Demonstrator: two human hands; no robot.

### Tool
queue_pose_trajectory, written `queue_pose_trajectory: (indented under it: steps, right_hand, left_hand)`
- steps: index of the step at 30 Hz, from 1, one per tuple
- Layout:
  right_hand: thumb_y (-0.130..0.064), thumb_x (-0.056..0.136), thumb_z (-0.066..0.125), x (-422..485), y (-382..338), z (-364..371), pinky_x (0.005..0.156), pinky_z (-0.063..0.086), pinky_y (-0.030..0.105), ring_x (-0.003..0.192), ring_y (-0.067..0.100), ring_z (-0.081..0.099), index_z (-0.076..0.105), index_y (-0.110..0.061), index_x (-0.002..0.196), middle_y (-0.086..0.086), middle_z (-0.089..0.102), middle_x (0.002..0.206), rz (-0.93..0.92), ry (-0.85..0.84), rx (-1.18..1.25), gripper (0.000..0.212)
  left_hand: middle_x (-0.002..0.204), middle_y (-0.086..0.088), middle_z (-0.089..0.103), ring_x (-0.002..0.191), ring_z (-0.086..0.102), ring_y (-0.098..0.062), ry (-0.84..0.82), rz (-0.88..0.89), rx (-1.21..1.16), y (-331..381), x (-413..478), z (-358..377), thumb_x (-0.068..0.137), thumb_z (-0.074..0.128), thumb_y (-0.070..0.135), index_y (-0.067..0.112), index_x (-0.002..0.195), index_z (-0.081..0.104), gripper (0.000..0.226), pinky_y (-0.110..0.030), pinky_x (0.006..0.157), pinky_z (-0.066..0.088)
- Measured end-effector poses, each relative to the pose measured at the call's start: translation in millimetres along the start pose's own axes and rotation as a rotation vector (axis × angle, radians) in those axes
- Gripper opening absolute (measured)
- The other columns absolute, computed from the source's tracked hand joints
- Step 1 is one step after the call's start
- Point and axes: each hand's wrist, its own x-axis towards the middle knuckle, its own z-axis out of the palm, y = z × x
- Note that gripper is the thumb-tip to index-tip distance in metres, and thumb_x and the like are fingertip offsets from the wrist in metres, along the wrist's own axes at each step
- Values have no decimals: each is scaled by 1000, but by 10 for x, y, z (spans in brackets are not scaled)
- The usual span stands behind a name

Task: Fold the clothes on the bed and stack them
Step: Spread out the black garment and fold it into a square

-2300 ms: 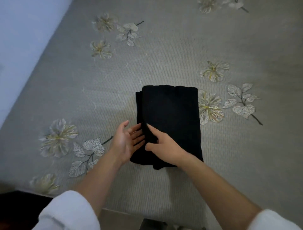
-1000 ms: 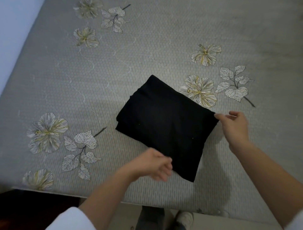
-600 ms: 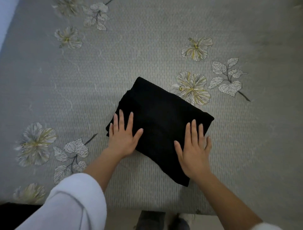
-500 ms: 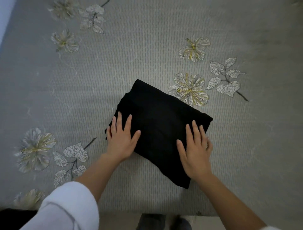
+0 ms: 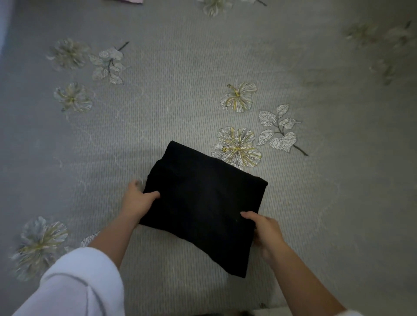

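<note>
A black garment point(image 5: 203, 203), folded into a thick rectangle, lies turned at an angle on the grey floral bedspread point(image 5: 180, 90). My left hand point(image 5: 137, 200) grips its left edge, thumb on top and fingers tucked under. My right hand point(image 5: 264, 227) grips the right edge the same way, thumb pressed on the cloth. The fingers of both hands are hidden beneath the fabric.
A pale pink piece of cloth point(image 5: 128, 1) peeks in at the top edge of the bed. The bed's near edge runs along the bottom of the view, with dark floor below it. A light wall borders the far left.
Both hands lay flat on top of the folded garment half a second ago. They have slid to its left and right edges and now grip it from the sides.
</note>
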Motion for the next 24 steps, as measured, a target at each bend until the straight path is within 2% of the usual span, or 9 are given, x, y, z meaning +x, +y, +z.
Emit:
queue_pose_trajectory:
  steps: [2,3,4,7,11,16,21,24]
  right_hand:
    - [-16,76,73,-76,-77,-34,61,49,26,86,23,68,70,-9,93,5,74,89,-16,8,5,19]
    - [-15,77,72,-125,-120,-68,58,47,24,85,21,68,69,-10,92,4,74,88,-38,10,-2,16]
    - [-14,77,71,-187,-172,-120,56,45,21,82,18,67,69,-11,91,2,73,87,-58,13,-10,14]
    - [-13,81,69,-375,-300,-396,54,40,19,79,11,62,66,-12,90,0,69,88,-104,31,-40,10]
    - [-14,82,69,-668,-441,-1054,56,37,19,80,7,59,66,-13,92,-3,67,90,-152,50,-52,10]
    - [-15,82,69,-1116,-469,-2192,60,36,23,83,5,58,67,-13,93,-4,68,94,-236,103,-4,11]
    - [-16,81,69,-1548,-334,-3525,72,42,33,94,18,61,66,-15,95,3,69,100,-276,125,72,14]
    - [-13,82,66,-1852,-307,-4390,67,45,29,80,16,67,67,-15,92,1,73,86,-319,134,120,10]
  left_hand:
    - [115,-19,65,93,65,-29,-107,-70,-12,116,-81,-76,75,70,8,4,116,61,43,-32,67,53]
    - [101,-17,69,82,67,-26,-158,-71,31,180,-150,-108,73,70,7,5,101,67,29,-28,58,51]
    - [93,-13,71,77,67,-23,-203,-45,81,247,-232,-129,72,70,7,9,94,68,23,-26,55,49]
    - [92,1,70,82,66,-15,-314,64,116,458,-579,-119,72,72,10,24,101,65,33,-23,57,48]
    - [96,1,69,84,69,-14,-408,169,-15,675,-1271,120,74,74,6,37,111,54,51,-21,61,52]
    - [95,-1,73,80,71,-13,-523,323,-76,891,-2319,641,78,71,4,34,111,57,47,-18,58,53]
    - [98,-1,73,86,71,-13,-608,428,-55,1135,-3384,1336,84,67,14,29,119,58,39,-21,66,53]
    - [89,2,73,79,71,-10,-652,490,-18,1329,-4050,1864,87,63,15,28,117,60,32,-17,60,51]
